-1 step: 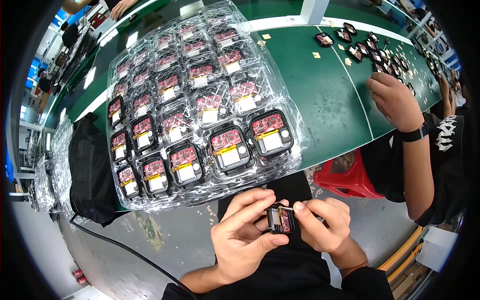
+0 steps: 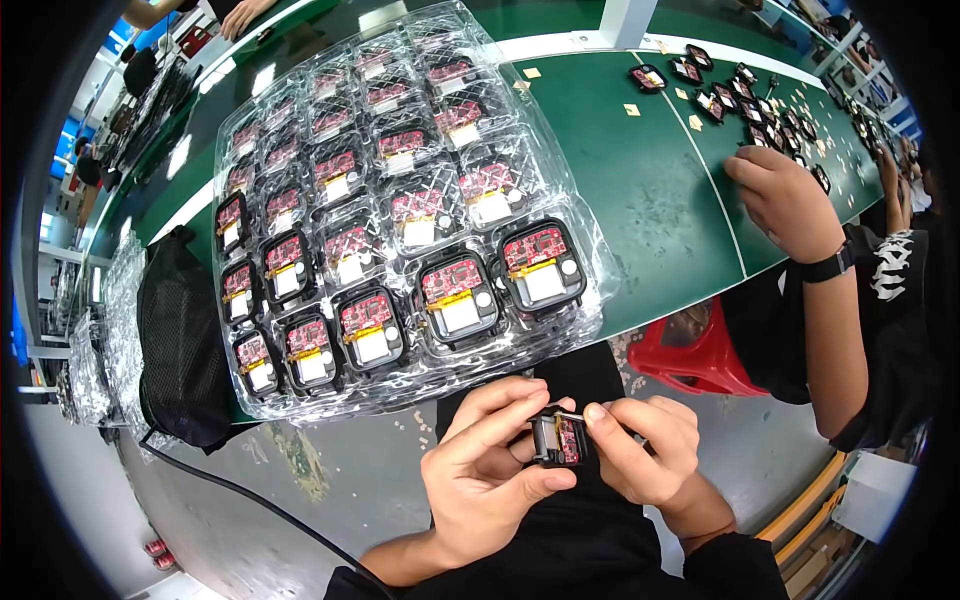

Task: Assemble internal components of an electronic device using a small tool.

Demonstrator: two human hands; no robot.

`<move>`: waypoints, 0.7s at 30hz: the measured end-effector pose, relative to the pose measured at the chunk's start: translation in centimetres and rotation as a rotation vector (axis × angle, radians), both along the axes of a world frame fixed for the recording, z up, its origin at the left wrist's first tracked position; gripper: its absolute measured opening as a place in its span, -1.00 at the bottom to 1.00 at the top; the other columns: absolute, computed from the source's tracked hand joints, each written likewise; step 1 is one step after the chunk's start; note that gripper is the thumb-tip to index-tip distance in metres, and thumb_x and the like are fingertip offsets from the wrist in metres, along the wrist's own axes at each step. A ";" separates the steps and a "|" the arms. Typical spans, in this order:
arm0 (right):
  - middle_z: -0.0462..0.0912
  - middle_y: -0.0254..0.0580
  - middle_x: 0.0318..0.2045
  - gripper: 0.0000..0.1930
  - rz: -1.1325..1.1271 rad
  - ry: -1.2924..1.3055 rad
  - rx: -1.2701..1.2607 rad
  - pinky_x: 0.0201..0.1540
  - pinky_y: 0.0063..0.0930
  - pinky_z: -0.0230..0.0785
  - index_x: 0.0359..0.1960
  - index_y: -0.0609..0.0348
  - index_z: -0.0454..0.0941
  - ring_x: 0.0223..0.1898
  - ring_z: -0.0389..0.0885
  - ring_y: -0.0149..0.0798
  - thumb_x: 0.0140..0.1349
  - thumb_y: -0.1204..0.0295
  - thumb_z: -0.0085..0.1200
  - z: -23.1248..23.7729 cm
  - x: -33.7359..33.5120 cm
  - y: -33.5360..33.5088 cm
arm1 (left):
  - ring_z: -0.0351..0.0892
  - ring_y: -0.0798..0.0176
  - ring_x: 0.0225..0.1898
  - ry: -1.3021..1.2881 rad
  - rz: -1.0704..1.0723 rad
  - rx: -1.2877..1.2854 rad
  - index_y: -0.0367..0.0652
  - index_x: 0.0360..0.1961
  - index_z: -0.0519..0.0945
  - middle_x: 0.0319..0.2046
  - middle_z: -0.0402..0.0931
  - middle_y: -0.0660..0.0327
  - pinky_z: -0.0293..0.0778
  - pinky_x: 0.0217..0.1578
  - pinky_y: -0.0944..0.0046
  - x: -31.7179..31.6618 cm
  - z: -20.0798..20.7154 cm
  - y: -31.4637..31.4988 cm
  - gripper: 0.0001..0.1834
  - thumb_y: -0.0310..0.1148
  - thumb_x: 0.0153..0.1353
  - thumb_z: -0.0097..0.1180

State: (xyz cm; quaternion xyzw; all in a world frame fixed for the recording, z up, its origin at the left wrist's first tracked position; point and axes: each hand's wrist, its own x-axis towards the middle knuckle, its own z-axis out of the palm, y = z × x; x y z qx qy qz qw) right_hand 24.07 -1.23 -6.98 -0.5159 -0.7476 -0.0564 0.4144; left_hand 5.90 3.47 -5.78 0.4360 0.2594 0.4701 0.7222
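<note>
My left hand (image 2: 480,490) grips a small black device case (image 2: 545,440) between thumb and fingers, low in front of my body. A red circuit board (image 2: 570,440) shows inside it, beside a silvery block. At the case's upper edge, the fingers of my right hand (image 2: 645,445) are pinched on a thin, pale, stick-like piece (image 2: 572,415); its exact kind cannot be made out. Beyond my hands lies a clear plastic tray (image 2: 590,325) on the bench, holding rows of similar black cases (image 2: 545,265) with red boards, silvery blocks and yellow tape.
The green bench (image 2: 640,200) bears scattered cases (image 2: 715,105) and small pale pieces at the far right. A co-worker's hand (image 2: 790,205) reaches over there, above a red stool (image 2: 685,350). A black mesh bag (image 2: 185,340) sits left of the tray, with a black cable (image 2: 270,500) below it.
The co-worker's hand has shifted slightly to the left. My own hands and the case are practically where they were.
</note>
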 end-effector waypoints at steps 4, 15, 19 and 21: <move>0.61 -0.18 -0.39 -0.69 0.022 0.027 -0.038 -0.63 -0.59 0.30 -0.18 0.30 0.70 -0.62 0.52 -0.40 -0.05 0.61 0.33 0.1 -0.3 0.1 | 0.47 -0.08 0.25 -0.016 -0.009 -0.008 -0.47 0.21 0.47 0.28 0.27 -0.09 0.57 0.24 0.01 -0.4 -0.3 -0.1 -0.35 -0.71 0.05 0.38; 0.65 -0.13 -0.36 -0.79 -0.124 0.356 -0.121 -0.50 -0.49 0.42 -0.18 0.26 0.70 -0.52 0.58 -0.29 0.17 0.48 0.36 0.3 0.6 -0.3 | 0.60 -0.15 0.10 -0.146 -0.069 -0.134 -0.22 0.17 0.48 0.05 0.49 -0.15 0.55 0.15 -0.19 -1.0 -0.7 0.2 -0.32 -0.26 0.07 0.51; 0.65 -0.12 -0.35 -0.79 -0.128 0.388 -0.163 -0.51 -0.50 0.41 -0.17 0.27 0.69 -0.52 0.57 -0.28 0.17 0.52 0.35 0.0 0.6 -0.3 | 0.59 -0.17 0.10 -0.284 -0.104 -0.247 -0.23 0.19 0.44 0.05 0.45 -0.15 0.57 0.11 -0.32 -1.0 -0.6 -0.1 -0.36 -0.28 0.14 0.44; 0.65 -0.11 -0.35 -0.79 -0.112 0.385 -0.169 -0.51 -0.51 0.41 -0.16 0.27 0.69 -0.51 0.57 -0.28 0.16 0.53 0.34 0.0 0.7 -0.4 | 0.58 -0.18 0.10 -0.302 -0.154 -0.179 -0.23 0.19 0.43 0.04 0.44 -0.15 0.58 0.10 -0.31 -1.5 -1.4 0.1 -0.38 -0.29 0.16 0.43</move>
